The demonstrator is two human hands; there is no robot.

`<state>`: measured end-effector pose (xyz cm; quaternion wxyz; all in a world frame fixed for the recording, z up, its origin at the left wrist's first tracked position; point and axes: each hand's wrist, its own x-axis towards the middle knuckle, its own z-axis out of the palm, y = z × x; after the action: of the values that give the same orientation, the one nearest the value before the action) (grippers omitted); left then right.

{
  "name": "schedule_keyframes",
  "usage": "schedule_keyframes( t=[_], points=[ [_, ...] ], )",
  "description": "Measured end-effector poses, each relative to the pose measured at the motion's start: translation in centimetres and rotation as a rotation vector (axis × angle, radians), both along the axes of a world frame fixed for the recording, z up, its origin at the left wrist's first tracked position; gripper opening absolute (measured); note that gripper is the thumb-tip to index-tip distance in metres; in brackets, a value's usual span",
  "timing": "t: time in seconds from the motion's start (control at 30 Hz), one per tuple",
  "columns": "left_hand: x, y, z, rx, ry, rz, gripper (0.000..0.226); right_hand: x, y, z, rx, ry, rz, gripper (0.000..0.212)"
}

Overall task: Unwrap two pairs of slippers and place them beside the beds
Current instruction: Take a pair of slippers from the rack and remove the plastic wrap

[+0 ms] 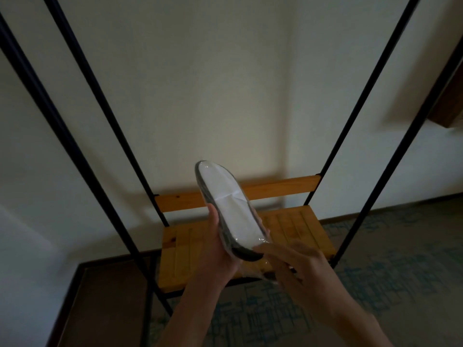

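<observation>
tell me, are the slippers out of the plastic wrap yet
No, the slippers are still sealed in clear plastic wrap, gripped by the left hand while the right hand reaches the wrap's lower end.

Black metal rack (82, 156) standing vs white wall (213, 83), wood shelf (295, 229) sitting low; patterned rug (390, 266) lying on floor at right.

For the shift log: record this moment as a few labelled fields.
held item: wrapped slippers, white with dark sole edge, in clear plastic
left hand: grips the pack from beneath, toe end pointing up
right hand: fingers at the loose plastic near the heel end
wrap: not yet off
behind: wooden shelf of a black metal rack
floor: patterned carpet
</observation>
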<state>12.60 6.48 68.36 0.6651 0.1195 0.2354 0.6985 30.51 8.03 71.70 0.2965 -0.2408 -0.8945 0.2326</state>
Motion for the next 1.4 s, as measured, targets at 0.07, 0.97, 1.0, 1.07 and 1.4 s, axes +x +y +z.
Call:
schedule_keyframes(
  t=[0.07,0.97,1.0,1.07,1.4],
  points=[
    [0.0,0.0,0.0,-0.018,-0.001,0.011,0.083,-0.3,0.1,0.2,0.181,-0.063,-0.066,0.025],
    [-12.0,-1.1,-0.6,-0.455,0.675,0.309,0.052,4.2,6.3,-4.4,-1.030,0.532,-0.146,0.019],
    [-12.0,-1.0,-0.5,-0.463,0.684,0.280,0.044,4.2,6.4,-4.5,-1.059,0.521,-0.122,0.024],
    [-11.8,-1.0,-0.6,-0.480,0.714,0.246,0.033,4.1,6.9,-4.9,-1.107,0.478,-0.122,0.054],
    [-11.5,-0.5,-2.8,-0.563,0.847,0.206,0.019,3.9,9.1,-8.3,-1.274,0.473,-0.279,0.021]
  ],
)
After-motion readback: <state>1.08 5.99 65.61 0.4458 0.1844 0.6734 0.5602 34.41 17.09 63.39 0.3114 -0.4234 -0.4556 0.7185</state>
